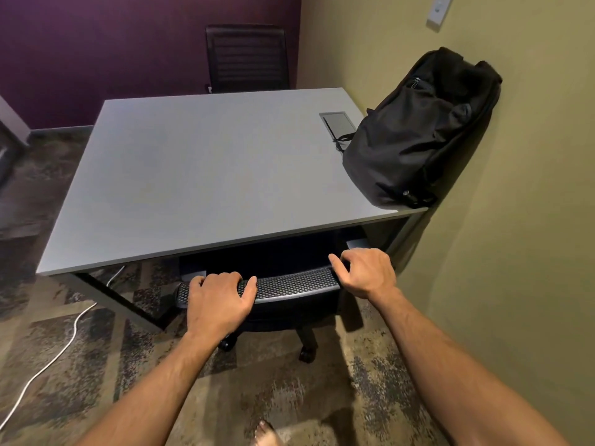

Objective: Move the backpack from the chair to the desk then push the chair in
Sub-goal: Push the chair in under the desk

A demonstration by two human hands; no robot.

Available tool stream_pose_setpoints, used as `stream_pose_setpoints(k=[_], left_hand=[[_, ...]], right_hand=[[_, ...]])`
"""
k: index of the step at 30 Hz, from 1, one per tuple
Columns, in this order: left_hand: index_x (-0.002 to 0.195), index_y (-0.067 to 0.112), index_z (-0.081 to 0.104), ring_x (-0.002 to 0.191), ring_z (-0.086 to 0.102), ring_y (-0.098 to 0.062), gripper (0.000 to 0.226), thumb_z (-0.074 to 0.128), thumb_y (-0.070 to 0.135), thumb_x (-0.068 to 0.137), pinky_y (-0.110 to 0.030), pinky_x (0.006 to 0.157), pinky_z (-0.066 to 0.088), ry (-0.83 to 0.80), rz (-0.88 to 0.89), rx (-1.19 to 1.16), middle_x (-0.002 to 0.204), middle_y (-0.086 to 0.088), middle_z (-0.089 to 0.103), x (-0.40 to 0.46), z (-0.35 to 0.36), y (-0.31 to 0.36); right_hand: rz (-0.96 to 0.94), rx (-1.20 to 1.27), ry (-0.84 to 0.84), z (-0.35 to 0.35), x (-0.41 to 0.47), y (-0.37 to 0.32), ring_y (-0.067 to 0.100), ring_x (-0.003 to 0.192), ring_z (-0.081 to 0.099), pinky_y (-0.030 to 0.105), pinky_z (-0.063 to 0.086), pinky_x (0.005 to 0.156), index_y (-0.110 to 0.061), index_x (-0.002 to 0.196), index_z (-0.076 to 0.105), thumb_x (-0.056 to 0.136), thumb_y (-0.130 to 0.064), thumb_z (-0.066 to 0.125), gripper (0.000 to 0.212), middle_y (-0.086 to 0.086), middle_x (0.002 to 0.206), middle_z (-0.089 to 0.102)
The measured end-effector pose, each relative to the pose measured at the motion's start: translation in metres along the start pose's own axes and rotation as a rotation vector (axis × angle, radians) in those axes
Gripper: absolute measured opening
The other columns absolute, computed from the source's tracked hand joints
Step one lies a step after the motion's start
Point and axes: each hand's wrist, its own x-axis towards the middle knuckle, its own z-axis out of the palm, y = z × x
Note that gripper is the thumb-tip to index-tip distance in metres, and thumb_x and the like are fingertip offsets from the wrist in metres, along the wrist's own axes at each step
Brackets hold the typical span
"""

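Backpack (pixel 418 133): on desk (pixel 193 172) beyond right grip (pixel 363 272), done.
chair (pixel 289 281): we judge nearly in.
left grip (pixel 219 300): clasps chair.
right grip: curled, hold unclear.

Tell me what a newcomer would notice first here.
The black backpack stands out, propped upright at the right edge of the grey desk and leaning against the olive wall. Nearer, the left hand and right hand both grip the top of the mesh office chair, whose seat sits under the desk.
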Motion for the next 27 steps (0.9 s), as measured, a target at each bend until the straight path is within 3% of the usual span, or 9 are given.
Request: stream_pose_setpoints(k=[8,16,22,27], left_hand=[[0.091,0.024,0.072,0.078,0.064,-0.017,0.058,0.028,0.062,0.093,-0.045,0.091,0.040,0.010,-0.028,0.008,0.074,0.007,0.068,0.021,0.001,0.014],[0.078,0.027,0.067,0.064,0.047,-0.011,0.054,0.027,0.062,0.093,-0.044,0.089,0.041,0.033,-0.060,0.017,0.064,0.012,0.055,0.045,0.007,0.025],[0.076,0.028,0.065,0.067,0.056,-0.013,0.052,0.027,0.059,0.092,-0.043,0.091,0.040,0.014,-0.075,-0.002,0.066,0.010,0.060,0.061,0.008,0.033],[0.074,0.027,0.065,0.067,0.057,-0.015,0.052,0.027,0.058,0.092,-0.042,0.089,0.042,0.014,-0.084,0.018,0.065,0.009,0.061,0.073,0.007,0.037]], right_hand=[[-0.008,-0.009,-0.057,0.003,0.031,0.017,0.023,0.066,0.061,0.037,0.050,0.065,-0.018,0.064,0.059,0.091,-0.060,0.026,0.060,-0.002,0.066,0.063],[-0.038,0.018,-0.059,0.011,0.061,0.035,0.016,0.057,0.056,0.034,0.050,0.063,-0.020,0.061,0.060,0.092,-0.061,0.026,0.061,-0.006,0.059,0.058],[-0.008,0.042,-0.066,0.018,0.079,0.047,0.017,0.058,0.057,0.037,0.052,0.066,-0.021,0.059,0.058,0.091,-0.063,0.028,0.060,-0.008,0.056,0.057],[0.014,0.062,-0.054,0.024,0.092,0.052,0.015,0.054,0.054,0.035,0.051,0.059,-0.022,0.055,0.055,0.089,-0.064,0.031,0.059,-0.009,0.051,0.052]])
